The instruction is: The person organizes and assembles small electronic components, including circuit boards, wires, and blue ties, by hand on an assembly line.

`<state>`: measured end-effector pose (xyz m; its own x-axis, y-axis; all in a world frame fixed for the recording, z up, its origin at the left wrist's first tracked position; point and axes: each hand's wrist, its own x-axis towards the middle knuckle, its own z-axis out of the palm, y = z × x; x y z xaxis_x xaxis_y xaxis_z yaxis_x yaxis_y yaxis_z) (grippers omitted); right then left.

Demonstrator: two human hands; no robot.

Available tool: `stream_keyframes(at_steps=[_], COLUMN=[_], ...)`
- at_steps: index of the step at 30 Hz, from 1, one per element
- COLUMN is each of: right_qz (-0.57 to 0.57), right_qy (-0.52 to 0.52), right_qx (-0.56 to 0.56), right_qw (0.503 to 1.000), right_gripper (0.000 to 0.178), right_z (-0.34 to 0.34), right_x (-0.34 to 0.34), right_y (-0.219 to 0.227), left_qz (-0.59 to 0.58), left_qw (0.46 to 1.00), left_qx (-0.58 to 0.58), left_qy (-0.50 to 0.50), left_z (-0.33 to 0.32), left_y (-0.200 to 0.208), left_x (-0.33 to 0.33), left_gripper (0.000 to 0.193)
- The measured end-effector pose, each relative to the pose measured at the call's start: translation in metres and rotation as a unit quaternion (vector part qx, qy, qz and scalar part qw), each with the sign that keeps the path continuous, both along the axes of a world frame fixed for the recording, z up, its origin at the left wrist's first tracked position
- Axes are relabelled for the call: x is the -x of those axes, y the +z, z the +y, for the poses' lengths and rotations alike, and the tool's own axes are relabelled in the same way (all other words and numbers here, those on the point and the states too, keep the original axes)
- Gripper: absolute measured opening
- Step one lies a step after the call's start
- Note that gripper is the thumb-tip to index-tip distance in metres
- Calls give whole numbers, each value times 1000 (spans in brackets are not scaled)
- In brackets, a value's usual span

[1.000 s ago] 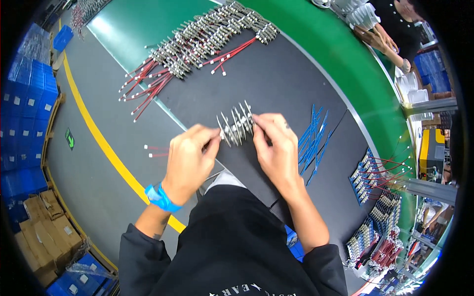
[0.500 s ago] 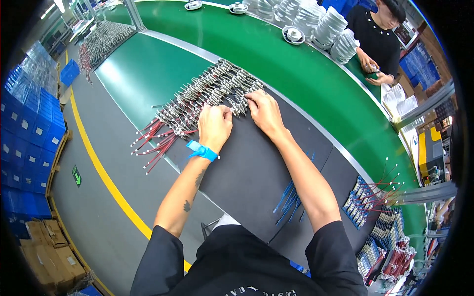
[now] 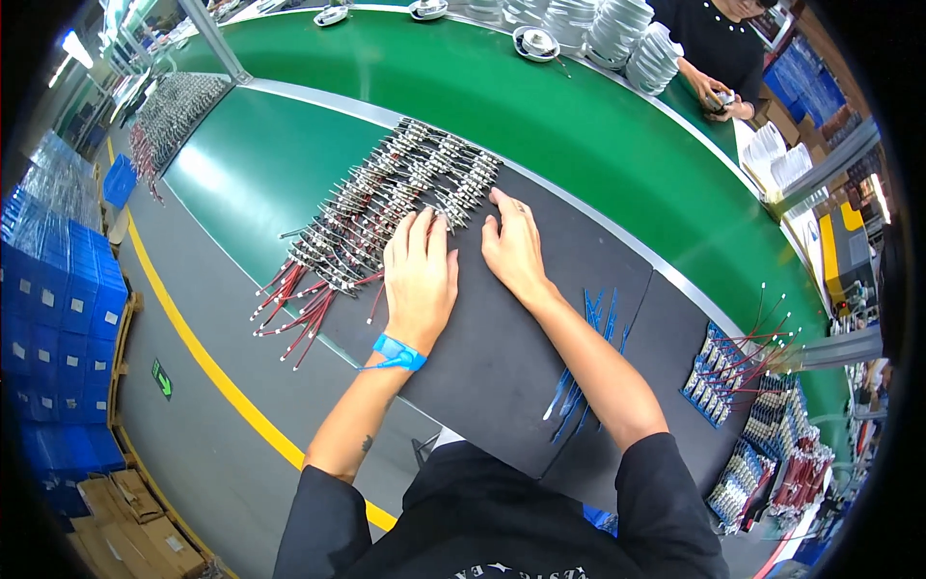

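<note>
A dense bed of small silvery-white electronic parts (image 3: 400, 183) with short dark wires lies in slanting rows on the bench, red leads (image 3: 307, 307) fanning out at its near left end. My left hand (image 3: 421, 280), a blue band (image 3: 397, 353) round its wrist, is open, palm down. Its stretched fingertips rest at the near edge of the rows. Just right of them my right hand (image 3: 513, 249) hovers open over the dark mat, thumb apart from the fingers. Nothing shows in either hand.
Blue thin strips (image 3: 585, 362) lie beside my right forearm. Blue-edged boards with red leads (image 3: 712, 376) and further stacks (image 3: 772, 425) fill the right end. Beyond the green conveyor (image 3: 617, 169), a co-worker's hands (image 3: 719, 96) hold a small part near stacked white dishes (image 3: 617, 34).
Both hands have let go of the small parts at the rows' near edge. My left fingers have straightened and flattened; my right hand has loosened. The whole view has shifted slightly.
</note>
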<state>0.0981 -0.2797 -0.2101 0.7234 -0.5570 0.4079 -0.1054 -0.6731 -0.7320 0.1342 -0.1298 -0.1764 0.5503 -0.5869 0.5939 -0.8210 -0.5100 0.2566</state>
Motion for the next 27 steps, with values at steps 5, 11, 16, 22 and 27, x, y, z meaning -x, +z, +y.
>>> stream_keyframes(at_steps=[5, 11, 16, 22, 27], right_qz=[1, -32, 8, 22, 19], right_qy=[-16, 0, 19, 38, 13], right_qx=[-32, -28, 34, 32, 66], right_qw=[999, 999, 999, 999, 998], right_gripper=[38, 40, 46, 51, 56], right_z=[2, 6, 11, 9, 7], right_x=[0, 3, 2, 4, 0], right_y=[-8, -6, -4, -1, -12], left_qz=[0, -19, -6, -10, 1], left_qw=[997, 997, 997, 997, 990], left_qx=[-24, -67, -78, -70, -62], left_qy=[70, 20, -5, -27, -125], left_z=[6, 4, 1, -2, -5], left_y=[-5, -3, -21, -23, -18], left_x=[-4, -8, -7, -6, 4], left_gripper=[51, 51, 48, 47, 46])
